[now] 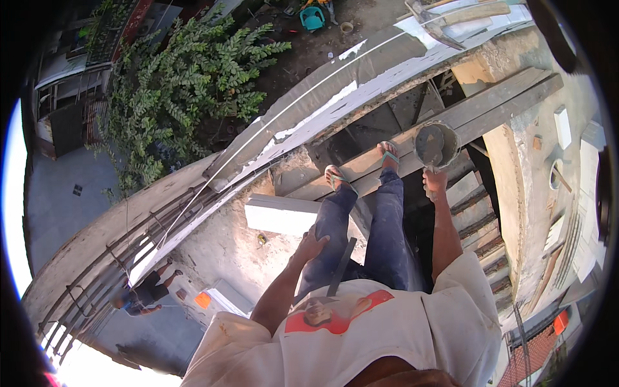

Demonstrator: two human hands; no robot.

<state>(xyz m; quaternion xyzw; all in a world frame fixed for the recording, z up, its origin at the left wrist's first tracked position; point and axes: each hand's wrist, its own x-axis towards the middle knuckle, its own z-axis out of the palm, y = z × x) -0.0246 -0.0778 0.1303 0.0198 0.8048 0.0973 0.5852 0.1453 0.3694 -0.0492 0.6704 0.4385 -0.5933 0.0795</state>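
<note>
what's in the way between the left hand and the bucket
In this view, the left leg and right leg cross the straight line from the left hand to the bucket. Nothing visible separates the right hand from it.

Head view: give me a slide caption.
Flip-flops on wooden planks, right hand at the near edge of a bucket, left hand against the left leg.
</note>
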